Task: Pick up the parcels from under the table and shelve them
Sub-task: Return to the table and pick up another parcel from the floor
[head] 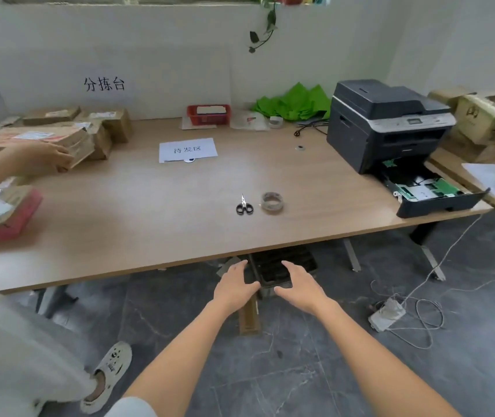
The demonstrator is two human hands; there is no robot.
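Black parcel point(273, 276) at lower centre lies between your left hand point(234, 285) and right hand point(299, 285), fingers spread, long axis running away under the table point(180, 230).

Single head-worn wide-angle view, looking forward and down across the wooden table point(156, 224) toward the white wall point(150, 49), near enough to catch floor point(330, 371) beneath the table's front edge.
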